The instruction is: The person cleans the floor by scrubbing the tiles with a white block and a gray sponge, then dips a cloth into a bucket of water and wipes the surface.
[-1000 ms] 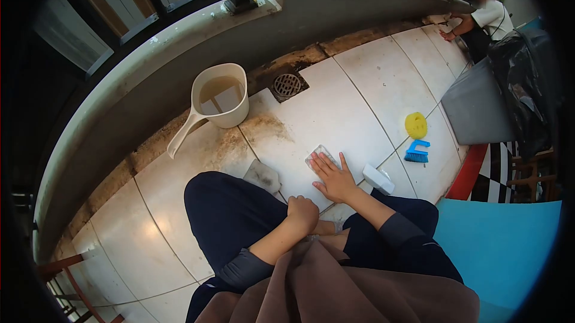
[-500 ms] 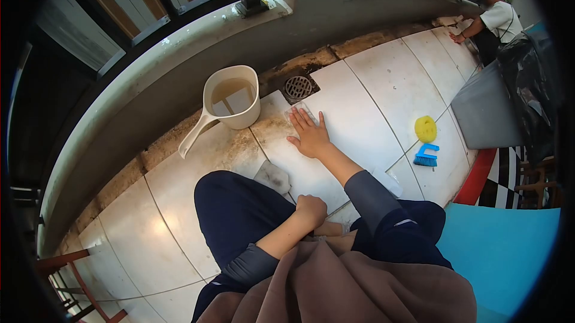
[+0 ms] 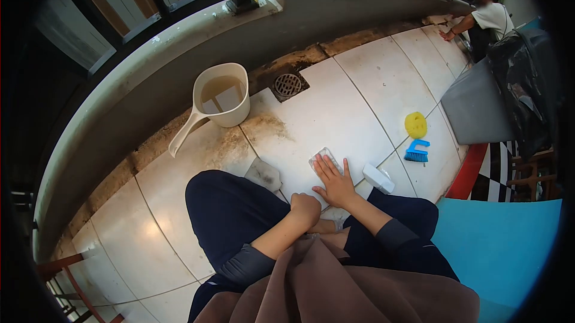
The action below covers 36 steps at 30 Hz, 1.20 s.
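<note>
My right hand [image 3: 336, 186] lies flat with its fingers stretched out, pressing on a pale rectangular pad [image 3: 321, 156] on the floor tiles. The pad's exact kind is unclear, and my palm and fingers cover part of it. Closed into a fist, my left hand [image 3: 305, 211] rests by my bent legs; I see nothing in it. A greyish, stained flat piece [image 3: 263, 174] lies beside my knee, left of the pad. Right of my right hand is a white block-shaped object [image 3: 378, 178]. Brown stains [image 3: 266, 128] mark the tiles near the dipper [image 3: 236, 116], which holds cloudy water.
A floor drain [image 3: 288, 85] sits by the low wall [image 3: 293, 29]. To the right are a yellow sponge [image 3: 415, 125], a blue brush [image 3: 417, 150] and a grey bin [image 3: 476, 110] with a black bag. Another person [image 3: 488, 20] crouches at the far right.
My right hand has slid from near the drain back toward my body, carrying the pale pad along. The white block shows more fully. My left fist stays by my legs.
</note>
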Each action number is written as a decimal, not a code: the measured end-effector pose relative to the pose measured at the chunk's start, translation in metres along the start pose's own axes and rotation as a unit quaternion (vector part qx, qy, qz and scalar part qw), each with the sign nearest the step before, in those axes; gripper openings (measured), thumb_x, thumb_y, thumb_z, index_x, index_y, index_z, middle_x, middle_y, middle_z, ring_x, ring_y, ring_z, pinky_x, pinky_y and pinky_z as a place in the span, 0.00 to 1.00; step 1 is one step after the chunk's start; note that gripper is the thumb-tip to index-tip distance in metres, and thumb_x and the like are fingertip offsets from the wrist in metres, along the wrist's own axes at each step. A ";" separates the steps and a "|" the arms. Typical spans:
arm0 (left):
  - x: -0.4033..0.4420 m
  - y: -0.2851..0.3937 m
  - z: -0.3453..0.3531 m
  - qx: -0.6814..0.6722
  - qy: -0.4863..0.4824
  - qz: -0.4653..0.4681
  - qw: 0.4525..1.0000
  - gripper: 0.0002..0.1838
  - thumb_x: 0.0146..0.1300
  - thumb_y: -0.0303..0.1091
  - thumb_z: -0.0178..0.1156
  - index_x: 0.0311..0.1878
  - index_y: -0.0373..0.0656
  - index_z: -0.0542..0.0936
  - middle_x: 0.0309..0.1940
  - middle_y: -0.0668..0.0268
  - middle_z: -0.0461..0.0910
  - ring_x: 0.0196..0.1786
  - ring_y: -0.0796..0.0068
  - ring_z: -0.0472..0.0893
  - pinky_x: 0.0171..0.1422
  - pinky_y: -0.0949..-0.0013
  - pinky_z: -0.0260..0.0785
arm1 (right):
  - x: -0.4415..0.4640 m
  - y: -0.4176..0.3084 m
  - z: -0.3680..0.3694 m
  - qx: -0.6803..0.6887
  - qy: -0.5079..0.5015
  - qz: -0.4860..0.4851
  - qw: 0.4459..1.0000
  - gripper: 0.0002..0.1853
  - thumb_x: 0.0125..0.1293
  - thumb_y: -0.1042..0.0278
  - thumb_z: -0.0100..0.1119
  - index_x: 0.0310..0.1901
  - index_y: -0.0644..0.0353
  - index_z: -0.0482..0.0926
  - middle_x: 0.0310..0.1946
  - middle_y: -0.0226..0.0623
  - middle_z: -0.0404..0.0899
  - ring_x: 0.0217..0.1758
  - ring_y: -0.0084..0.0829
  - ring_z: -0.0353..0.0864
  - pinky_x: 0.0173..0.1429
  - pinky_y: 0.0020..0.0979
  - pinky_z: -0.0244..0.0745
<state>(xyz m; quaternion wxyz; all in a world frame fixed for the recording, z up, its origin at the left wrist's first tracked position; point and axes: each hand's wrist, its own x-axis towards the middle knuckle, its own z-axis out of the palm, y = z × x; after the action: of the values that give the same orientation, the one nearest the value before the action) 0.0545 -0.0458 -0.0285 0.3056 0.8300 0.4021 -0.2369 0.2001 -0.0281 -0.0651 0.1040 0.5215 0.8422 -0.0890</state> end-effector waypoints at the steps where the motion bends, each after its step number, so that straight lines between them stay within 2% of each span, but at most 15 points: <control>1: 0.001 0.002 -0.001 0.000 -0.008 0.000 1.000 0.16 0.61 0.47 0.53 0.38 0.47 0.83 0.38 0.65 0.81 0.46 0.67 0.77 0.46 0.63 0.66 | 0.011 0.000 -0.002 -0.007 0.002 0.002 1.000 0.38 0.64 0.40 0.41 0.70 0.51 0.48 0.72 0.28 0.39 0.75 0.27 0.36 0.70 0.59 0.30; 4: 0.003 0.005 -0.003 -0.002 -0.030 -0.003 1.000 0.15 0.61 0.46 0.52 0.38 0.47 0.83 0.38 0.65 0.81 0.47 0.67 0.77 0.45 0.63 0.66 | 0.062 -0.001 -0.003 -0.012 0.025 0.010 1.000 0.37 0.65 0.40 0.37 0.70 0.51 0.45 0.73 0.26 0.37 0.75 0.26 0.34 0.71 0.58 0.29; 8: 0.004 0.003 -0.004 -0.014 -0.038 -0.001 0.999 0.15 0.61 0.46 0.52 0.37 0.47 0.83 0.38 0.65 0.81 0.47 0.67 0.77 0.45 0.64 0.66 | 0.144 0.000 -0.020 -0.002 -0.016 0.036 0.999 0.36 0.67 0.38 0.29 0.71 0.49 0.40 0.73 0.24 0.31 0.75 0.26 0.30 0.71 0.57 0.26; 12: 0.002 -0.002 -0.007 -0.025 -0.034 0.008 0.999 0.16 0.61 0.46 0.52 0.37 0.46 0.83 0.38 0.64 0.82 0.45 0.66 0.78 0.45 0.63 0.67 | 0.184 0.003 -0.030 0.004 -0.023 0.040 0.999 0.36 0.67 0.39 0.29 0.71 0.50 0.40 0.73 0.24 0.32 0.75 0.26 0.31 0.71 0.57 0.27; 15: 0.001 -0.005 -0.007 -0.032 -0.024 0.011 0.999 0.17 0.61 0.47 0.52 0.37 0.45 0.83 0.37 0.63 0.82 0.44 0.64 0.80 0.45 0.62 0.68 | 0.177 0.008 -0.030 -0.001 -0.010 0.024 1.000 0.37 0.67 0.39 0.30 0.71 0.50 0.40 0.73 0.26 0.33 0.75 0.27 0.31 0.71 0.57 0.28; 19: -0.005 -0.008 -0.010 -0.048 -0.021 0.010 0.999 0.18 0.61 0.48 0.53 0.37 0.44 0.83 0.37 0.61 0.82 0.43 0.63 0.80 0.45 0.61 0.69 | 0.106 0.012 -0.009 -0.028 0.024 -0.038 0.999 0.38 0.65 0.38 0.34 0.70 0.51 0.42 0.73 0.27 0.34 0.75 0.28 0.32 0.71 0.58 0.28; 21: -0.006 -0.009 -0.008 -0.051 -0.007 0.013 0.999 0.18 0.61 0.48 0.53 0.37 0.44 0.83 0.37 0.61 0.82 0.43 0.63 0.80 0.44 0.61 0.70 | 0.052 0.018 -0.004 -0.022 -0.007 -0.070 0.997 0.39 0.64 0.37 0.36 0.70 0.52 0.44 0.73 0.29 0.36 0.75 0.29 0.33 0.71 0.58 0.29; 24: -0.009 -0.005 -0.010 -0.041 -0.002 0.002 0.999 0.11 0.58 0.42 0.55 0.36 0.48 0.83 0.38 0.64 0.82 0.44 0.66 0.80 0.45 0.64 0.68 | -0.027 0.027 0.000 -0.009 -0.064 -0.081 0.995 0.40 0.64 0.37 0.36 0.70 0.53 0.44 0.73 0.30 0.36 0.75 0.30 0.32 0.70 0.59 0.28; 27: -0.012 -0.003 -0.011 -0.024 0.005 0.002 1.000 0.12 0.58 0.44 0.56 0.36 0.48 0.83 0.38 0.64 0.82 0.44 0.66 0.80 0.44 0.64 0.68 | -0.064 0.031 0.009 -0.003 -0.094 -0.071 0.993 0.40 0.64 0.36 0.35 0.70 0.53 0.44 0.73 0.31 0.36 0.75 0.30 0.32 0.70 0.59 0.26; 30: -0.012 -0.001 -0.011 -0.020 0.007 0.002 1.000 0.11 0.58 0.41 0.56 0.37 0.49 0.83 0.39 0.65 0.82 0.44 0.66 0.79 0.45 0.64 0.68 | -0.064 0.028 0.015 -0.015 -0.089 -0.057 0.994 0.39 0.64 0.36 0.35 0.70 0.53 0.45 0.73 0.31 0.36 0.75 0.30 0.32 0.70 0.58 0.25; 33: -0.004 0.000 -0.003 -0.009 0.007 0.008 1.000 0.17 0.60 0.48 0.54 0.36 0.46 0.83 0.36 0.63 0.82 0.43 0.64 0.80 0.44 0.62 0.69 | -0.040 0.022 0.009 -0.027 -0.062 -0.041 0.997 0.39 0.64 0.37 0.35 0.70 0.53 0.45 0.73 0.30 0.36 0.75 0.30 0.33 0.70 0.57 0.25; 36: -0.002 0.002 -0.005 0.006 -0.004 0.009 1.000 0.16 0.60 0.48 0.54 0.36 0.46 0.83 0.36 0.64 0.82 0.44 0.66 0.79 0.44 0.62 0.69 | 0.010 0.017 -0.001 -0.015 -0.027 -0.030 0.999 0.38 0.65 0.39 0.35 0.70 0.53 0.45 0.73 0.30 0.36 0.75 0.30 0.33 0.71 0.57 0.25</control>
<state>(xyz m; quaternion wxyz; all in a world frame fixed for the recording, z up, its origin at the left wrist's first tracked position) 0.0559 -0.0444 -0.0224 0.3046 0.8343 0.3916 -0.2402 0.2105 -0.0116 -0.0681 0.1324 0.4920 0.8554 -0.0934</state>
